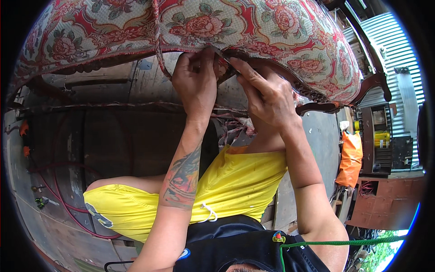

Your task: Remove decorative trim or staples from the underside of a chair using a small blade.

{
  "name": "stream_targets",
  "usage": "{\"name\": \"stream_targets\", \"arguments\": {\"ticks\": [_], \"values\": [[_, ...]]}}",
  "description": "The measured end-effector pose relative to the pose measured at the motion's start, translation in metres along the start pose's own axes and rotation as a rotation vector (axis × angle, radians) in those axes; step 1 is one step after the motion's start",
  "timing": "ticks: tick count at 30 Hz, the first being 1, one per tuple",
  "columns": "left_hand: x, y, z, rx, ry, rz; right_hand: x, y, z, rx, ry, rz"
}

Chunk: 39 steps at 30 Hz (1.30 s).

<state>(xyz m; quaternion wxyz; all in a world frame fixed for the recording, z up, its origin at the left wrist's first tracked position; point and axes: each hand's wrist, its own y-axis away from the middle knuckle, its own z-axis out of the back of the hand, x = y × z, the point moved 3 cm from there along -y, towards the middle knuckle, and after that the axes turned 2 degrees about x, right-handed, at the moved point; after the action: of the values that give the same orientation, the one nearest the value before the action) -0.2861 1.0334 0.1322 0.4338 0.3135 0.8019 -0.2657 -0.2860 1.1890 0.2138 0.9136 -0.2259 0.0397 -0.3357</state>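
Note:
A sofa-like seat covered in floral fabric in red, cream and green spans the top of the view, with a carved dark wood frame below it. My left hand is closed in a pinch on the lower edge of the fabric, near the middle. Just to the right, my right hand grips a thin, dark metal tool, its tip against the fabric edge by my left fingertips. Its kind I cannot make out. A strip of patterned fabric piping hangs down left of my left hand.
Red hose curls over the wooden floor at left, near an orange-and-black tool. An orange bag and a reddish-brown cabinet stand at right. A green cord crosses the lower right. Fabric strips lie under the seat.

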Motion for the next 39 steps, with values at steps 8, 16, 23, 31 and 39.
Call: {"name": "stream_targets", "arguments": {"ticks": [8, 16, 23, 31, 39], "values": [[0.004, -0.004, 0.004, 0.004, -0.039, 0.017, -0.004, -0.009, 0.002, 0.079, 0.085, 0.032], [0.009, -0.006, 0.004, 0.001, -0.009, -0.011, -0.007, -0.012, 0.007, 0.098, 0.130, 0.075], [0.009, -0.007, 0.004, 0.020, 0.023, -0.013, 0.001, -0.011, 0.009, 0.129, 0.184, 0.043], [0.009, -0.009, 0.003, -0.017, -0.050, -0.055, 0.007, -0.013, 0.008, 0.264, 0.223, -0.072], [0.009, -0.012, 0.006, 0.004, -0.144, -0.098, 0.000, -0.002, 0.001, 0.173, 0.125, -0.093]]}}
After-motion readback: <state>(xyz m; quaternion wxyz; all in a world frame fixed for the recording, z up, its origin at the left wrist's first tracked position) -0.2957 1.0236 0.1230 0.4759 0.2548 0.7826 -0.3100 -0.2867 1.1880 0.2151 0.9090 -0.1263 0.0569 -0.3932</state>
